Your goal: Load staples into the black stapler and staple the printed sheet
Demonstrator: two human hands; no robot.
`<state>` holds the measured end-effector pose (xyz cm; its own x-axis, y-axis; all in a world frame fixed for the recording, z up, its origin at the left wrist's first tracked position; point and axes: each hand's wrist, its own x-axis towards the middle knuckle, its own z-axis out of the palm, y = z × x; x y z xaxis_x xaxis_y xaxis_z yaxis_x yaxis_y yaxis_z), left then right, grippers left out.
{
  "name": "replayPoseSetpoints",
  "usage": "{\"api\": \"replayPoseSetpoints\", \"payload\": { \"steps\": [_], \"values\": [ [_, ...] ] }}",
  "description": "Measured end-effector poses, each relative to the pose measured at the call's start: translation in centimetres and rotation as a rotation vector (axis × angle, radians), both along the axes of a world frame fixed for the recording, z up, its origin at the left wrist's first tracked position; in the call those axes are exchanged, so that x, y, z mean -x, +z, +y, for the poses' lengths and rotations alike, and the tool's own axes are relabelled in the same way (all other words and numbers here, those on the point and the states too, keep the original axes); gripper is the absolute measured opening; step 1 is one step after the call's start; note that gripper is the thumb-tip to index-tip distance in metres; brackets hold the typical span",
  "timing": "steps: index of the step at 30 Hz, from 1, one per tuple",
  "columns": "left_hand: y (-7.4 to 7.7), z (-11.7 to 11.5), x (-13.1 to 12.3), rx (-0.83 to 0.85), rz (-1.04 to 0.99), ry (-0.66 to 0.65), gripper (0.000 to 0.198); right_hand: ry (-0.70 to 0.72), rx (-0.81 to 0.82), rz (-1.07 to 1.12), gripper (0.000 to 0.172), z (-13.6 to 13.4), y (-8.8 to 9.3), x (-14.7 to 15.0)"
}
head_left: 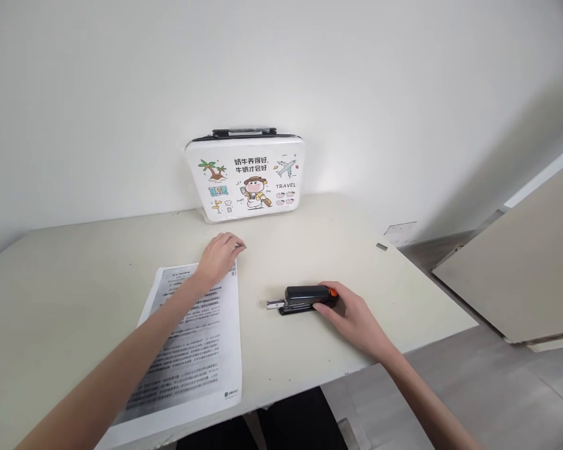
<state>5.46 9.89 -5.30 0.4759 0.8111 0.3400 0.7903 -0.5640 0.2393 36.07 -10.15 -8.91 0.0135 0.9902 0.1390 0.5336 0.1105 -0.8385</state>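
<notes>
My right hand is closed around the rear of a black stapler with an orange end, which lies on the table. From the stapler's front, a silver metal tray sticks out to the left. My left hand pinches a small, thin grey piece that looks like a strip of staples, mostly hidden by the fingers. That hand is over the top right corner of a printed paper sheet, and my left forearm crosses the page.
A white case with cartoon prints and a black handle stands upright at the back of the pale table, near the wall. To the right, a pale panel stands beyond the table edge over grey flooring.
</notes>
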Motion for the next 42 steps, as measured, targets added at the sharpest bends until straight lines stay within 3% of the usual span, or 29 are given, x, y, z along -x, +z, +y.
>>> {"api": "replayPoseSetpoints", "payload": {
  "steps": [3, 7, 10, 13, 16, 27, 30, 35, 42],
  "values": [
    [1.1, -3.1, -0.4, 0.102, -0.193, -0.056, 0.025, -0.001, -0.014, -0.011, 0.034, 0.0, -0.2, -0.1],
    [2.0, -8.2, -0.7, 0.183, -0.215, -0.191, 0.032, -0.005, -0.032, -0.024, 0.033, -0.1, -0.1, -0.1],
    [1.6, -11.3, -0.7, 0.185, -0.163, -0.260, 0.033, -0.008, -0.029, -0.030, 0.034, -0.2, 0.0, -0.1],
    [0.8, -12.9, -0.9, 0.050, -0.100, -0.304, 0.031, -0.009, -0.013, -0.033, 0.034, -0.2, -0.1, -0.2],
    [0.3, -13.5, -1.2, -0.075, -0.054, -0.329, 0.027, -0.007, -0.011, -0.031, 0.034, -0.1, -0.1, -0.2],
    [0.4, -13.7, -2.3, -0.197, 0.023, -0.383, 0.021, -0.010, -0.001, -0.014, 0.033, -0.1, 0.1, -0.1],
    [0.3, -13.6, -2.9, -0.153, 0.031, -0.392, 0.021, -0.010, 0.011, -0.005, 0.034, -0.1, 0.2, -0.1],
    [0.3, -13.6, -3.6, 0.057, -0.020, -0.342, 0.028, -0.002, 0.002, -0.009, 0.035, -0.1, 0.2, -0.1],
    [-0.3, -13.9, -2.8, 0.222, -0.183, -0.230, 0.030, -0.009, -0.015, -0.030, 0.037, -0.1, 0.1, -0.2]
  ]
}}
